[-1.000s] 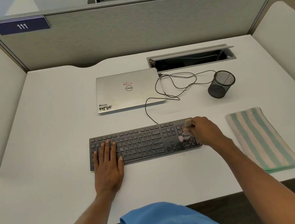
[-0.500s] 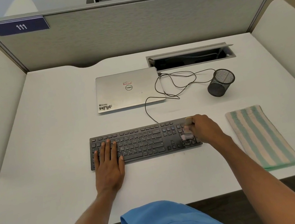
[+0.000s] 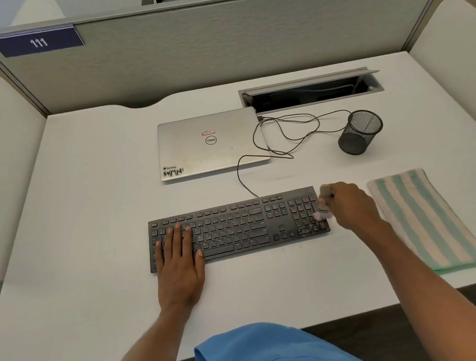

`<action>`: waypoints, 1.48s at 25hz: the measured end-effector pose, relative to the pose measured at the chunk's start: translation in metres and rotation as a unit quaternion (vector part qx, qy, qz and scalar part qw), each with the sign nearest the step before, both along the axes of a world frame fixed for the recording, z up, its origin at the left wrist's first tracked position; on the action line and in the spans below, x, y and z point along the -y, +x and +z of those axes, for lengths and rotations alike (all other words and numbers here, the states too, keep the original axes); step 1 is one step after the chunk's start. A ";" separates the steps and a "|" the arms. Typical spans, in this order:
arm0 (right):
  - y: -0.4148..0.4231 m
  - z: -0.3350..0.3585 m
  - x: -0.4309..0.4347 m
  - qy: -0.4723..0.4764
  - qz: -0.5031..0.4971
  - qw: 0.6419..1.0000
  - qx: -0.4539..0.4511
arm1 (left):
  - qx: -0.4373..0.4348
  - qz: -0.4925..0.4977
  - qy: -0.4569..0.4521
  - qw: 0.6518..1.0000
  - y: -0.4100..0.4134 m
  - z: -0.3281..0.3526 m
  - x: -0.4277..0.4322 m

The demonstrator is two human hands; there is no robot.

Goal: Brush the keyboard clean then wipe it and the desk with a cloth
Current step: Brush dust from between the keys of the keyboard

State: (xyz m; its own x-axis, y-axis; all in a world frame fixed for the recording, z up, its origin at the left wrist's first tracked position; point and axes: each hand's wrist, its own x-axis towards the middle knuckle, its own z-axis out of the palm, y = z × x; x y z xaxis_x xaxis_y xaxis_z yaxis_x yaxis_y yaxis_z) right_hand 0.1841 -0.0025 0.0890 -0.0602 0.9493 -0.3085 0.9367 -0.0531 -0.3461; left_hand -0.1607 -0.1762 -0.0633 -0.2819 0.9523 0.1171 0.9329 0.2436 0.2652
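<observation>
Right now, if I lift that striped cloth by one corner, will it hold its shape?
Probably not: the striped cloth looks like soft towelling lying limp on the desk, so it should droop. Its near edge seems folded, so layers may fall open. Likely light.

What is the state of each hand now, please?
Left hand: open, resting flat on the keyboard.
Right hand: holding a small brush at the keyboard's right end.

Black kbd [image 3: 238,228] flat on white desk [image 3: 97,237]; brush [image 3: 323,202] at its R edge; striped cloth [image 3: 421,218] folded further R.
</observation>
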 end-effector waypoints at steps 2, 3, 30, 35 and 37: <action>0.002 0.005 -0.003 0.012 -0.005 1.000 0.021 | -0.001 0.000 0.002 1.000 0.001 -0.001 0.000; -0.003 0.006 -0.004 0.016 -0.006 1.000 -0.009 | 0.000 0.001 0.003 1.000 0.000 -0.001 0.000; -0.005 0.004 -0.010 0.017 0.002 1.000 0.011 | 0.000 -0.004 -0.005 1.000 -0.003 -0.003 -0.001; -0.039 0.000 0.002 -0.029 0.058 0.992 -0.109 | -0.001 -0.005 -0.003 1.000 -0.004 -0.004 0.000; -0.035 -0.005 0.005 -0.037 0.063 0.993 -0.088 | -0.002 -0.009 -0.002 1.000 -0.004 -0.003 0.000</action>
State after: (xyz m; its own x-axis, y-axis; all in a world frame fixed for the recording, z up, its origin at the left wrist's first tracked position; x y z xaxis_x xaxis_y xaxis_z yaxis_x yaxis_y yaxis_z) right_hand 0.1486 -0.0070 0.0837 -0.2366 0.9059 -0.3512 0.8633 0.0301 -0.5038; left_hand -0.1650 -0.1765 -0.0667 -0.2651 0.9575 0.1138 0.9382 0.2289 0.2595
